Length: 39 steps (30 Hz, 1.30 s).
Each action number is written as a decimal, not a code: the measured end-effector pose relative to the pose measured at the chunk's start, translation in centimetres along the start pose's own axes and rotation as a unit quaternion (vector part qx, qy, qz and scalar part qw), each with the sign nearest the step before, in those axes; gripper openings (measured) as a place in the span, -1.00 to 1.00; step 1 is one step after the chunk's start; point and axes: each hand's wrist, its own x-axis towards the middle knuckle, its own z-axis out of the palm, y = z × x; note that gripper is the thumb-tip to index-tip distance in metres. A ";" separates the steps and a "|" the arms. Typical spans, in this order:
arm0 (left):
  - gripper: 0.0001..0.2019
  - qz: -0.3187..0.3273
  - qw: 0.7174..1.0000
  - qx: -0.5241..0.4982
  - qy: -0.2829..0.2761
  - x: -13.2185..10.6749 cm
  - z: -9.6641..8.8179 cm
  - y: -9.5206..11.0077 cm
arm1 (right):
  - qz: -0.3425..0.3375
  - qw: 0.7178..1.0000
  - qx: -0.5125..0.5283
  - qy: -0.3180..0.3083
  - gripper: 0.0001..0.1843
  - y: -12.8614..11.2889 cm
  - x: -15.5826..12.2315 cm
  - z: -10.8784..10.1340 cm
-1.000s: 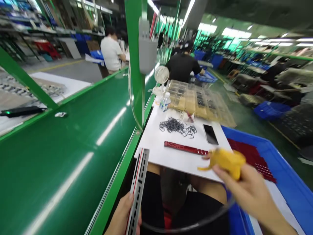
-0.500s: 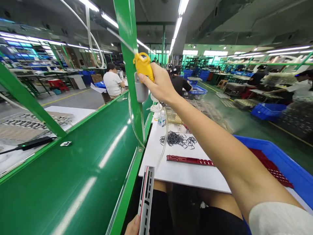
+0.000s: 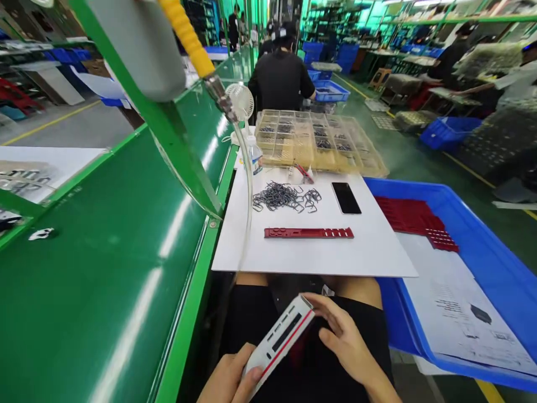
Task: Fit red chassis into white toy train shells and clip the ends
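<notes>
My left hand (image 3: 235, 372) is closed around the lower end of a long pale-grey slotted plastic panel (image 3: 279, 341) with a red stripe along its edge. The panel is tilted above my lap, its far end up and to the right. At that far end is my right hand (image 3: 342, 338), its fingertips against the end and its thumb standing apart. Beyond my hands, a dark red slotted strip (image 3: 308, 233) lies on the white tabletop (image 3: 293, 260). Behind the strip is a loose pile of black wire hooks (image 3: 279, 196).
A grey holder (image 3: 138, 47) on the green post carries a yellow-handled air gun (image 3: 191, 39) with a clear hose. Around the tabletop are a phone (image 3: 346, 198), a bottle (image 3: 254, 154), a compartment box (image 3: 364, 154) and a blue bin (image 3: 499, 268). A person (image 3: 282, 78) sits ahead.
My right hand has let go of the yellow air gun at the holder and come down to the panel. The panel has turned and moved right in my left hand. The view has tipped downward.
</notes>
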 end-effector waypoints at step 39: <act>-0.40 0.195 0.790 0.568 0.123 20.5 -11.8 21.3 | -0.192 0.944 -0.261 0.061 -0.53 0.8 16.2 -22.7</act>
